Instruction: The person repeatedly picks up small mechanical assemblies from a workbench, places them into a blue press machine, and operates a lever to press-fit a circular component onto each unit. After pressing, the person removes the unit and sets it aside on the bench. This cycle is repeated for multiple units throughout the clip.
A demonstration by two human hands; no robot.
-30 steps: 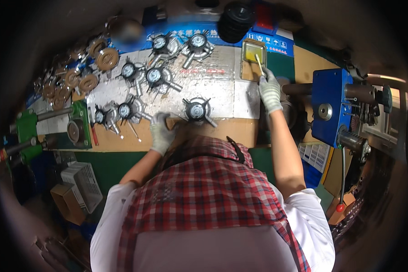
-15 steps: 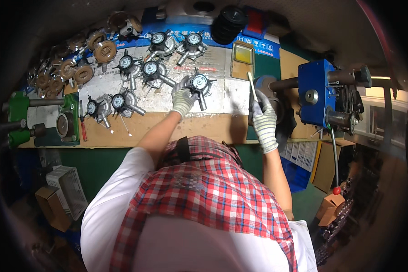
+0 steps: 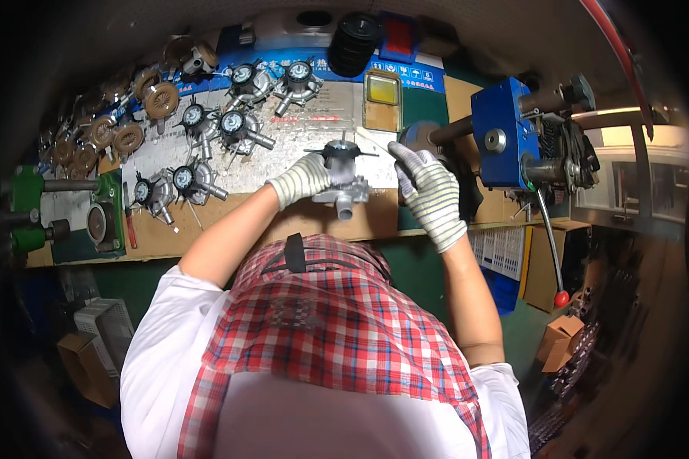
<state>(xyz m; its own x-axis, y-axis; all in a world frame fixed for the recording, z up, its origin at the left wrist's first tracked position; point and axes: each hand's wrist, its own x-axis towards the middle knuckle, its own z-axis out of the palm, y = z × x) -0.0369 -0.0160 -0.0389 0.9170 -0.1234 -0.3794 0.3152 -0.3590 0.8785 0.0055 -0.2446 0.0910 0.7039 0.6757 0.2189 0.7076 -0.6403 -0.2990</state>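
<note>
My left hand [image 3: 303,180], in a striped work glove, is closed on the side of a metal pump housing [image 3: 344,172]. It is lifted and tilted, with its black-armed rim facing away and a pipe stub toward me. My right hand [image 3: 434,195], gloved alike, pinches a slim pale brush-like stick [image 3: 373,140], its tip reaching toward the housing's far side. Whether the tip touches the housing I cannot tell. Several similar pump housings [image 3: 241,127] lie to the left with black dial-like faces up. Beyond my right hand sits a rectangular tray [image 3: 370,118] with yellow liquid or grease.
Brown ribbed impeller wheels [image 3: 161,100] on metal parts crowd the far left. A green press fixture [image 3: 107,222] and a red-handled tool [image 3: 131,226] are at left. On the right stands a blue press [image 3: 497,138] with a red-knobbed lever [image 3: 561,298]. Black stacked rings [image 3: 354,42] stand at the back.
My left hand has raised the pump housing, brought it nearer me and tipped it over. My right hand has swung the stick's tip leftward toward it. The whole view has shifted slightly.
</note>
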